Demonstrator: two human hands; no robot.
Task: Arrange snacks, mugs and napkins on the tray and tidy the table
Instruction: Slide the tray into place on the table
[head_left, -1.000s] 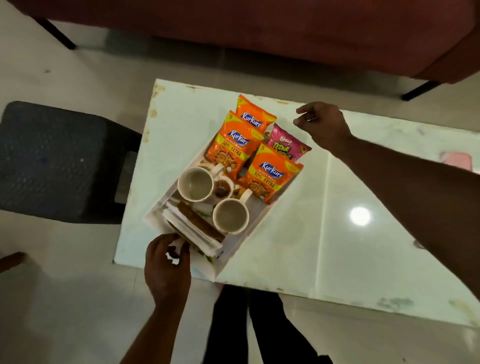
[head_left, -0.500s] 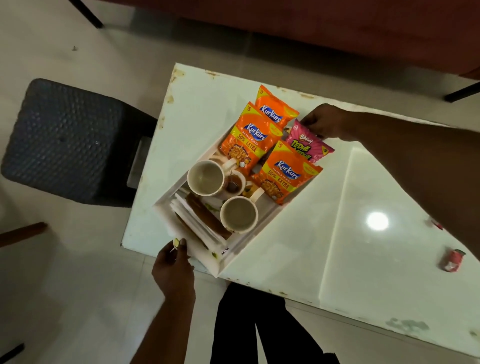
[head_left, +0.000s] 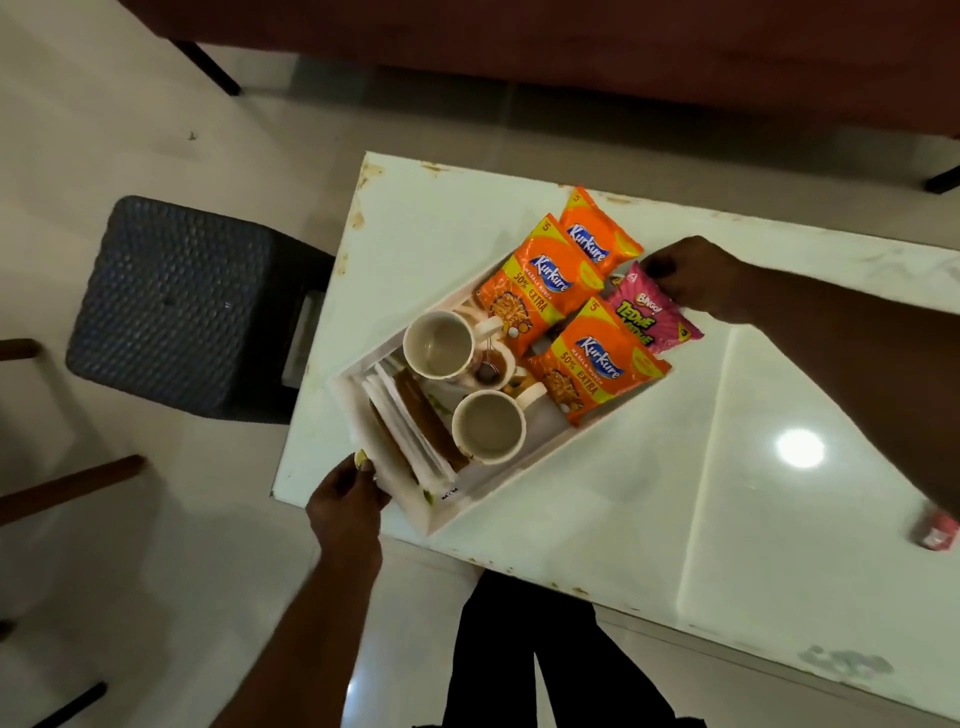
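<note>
Head view, near to far. At the bottom edge, the person's dark trouser legs (head_left: 545, 649) stand against the near edge of the white, glossy bench (head_left: 675, 519). The left hand (head_left: 345, 501) grips the near-left end of the white tray (head_left: 519, 483), thumb on the rim and fingers curled beneath it.

The tray lies diagonally across the left end of the bench, its nearest corner reaching the near edge. Inside it, a stack of white napkins (head_left: 400, 436) lies along the end by the left hand, with a brown strip lying on them. Two pale mugs stand upright past the napkins: the near mug (head_left: 488, 426) and the far mug (head_left: 440, 345), handles pointing toward the far-right. A small vessel with brown contents (head_left: 488, 366) sits between them.

The far half of the tray holds three orange Kurkure packets, lying overlapped: the nearest packet (head_left: 592, 369), the middle packet (head_left: 540, 291) and the farthest packet (head_left: 597, 239). A pink Bingo packet (head_left: 649, 312) lies beside them, partly under the nearest one and overhanging the tray's far-right side.

The right hand (head_left: 691, 273) is at the tray's far end with fingers curled, touching the pink packet; whether it grips the packet or the tray cannot be told.

A small red object (head_left: 937, 530) lies by the right edge of the view. A dark woven stool (head_left: 182, 306) stands on the floor off the bench's left edge. A red sofa (head_left: 623, 52) lies beyond the far edge.
</note>
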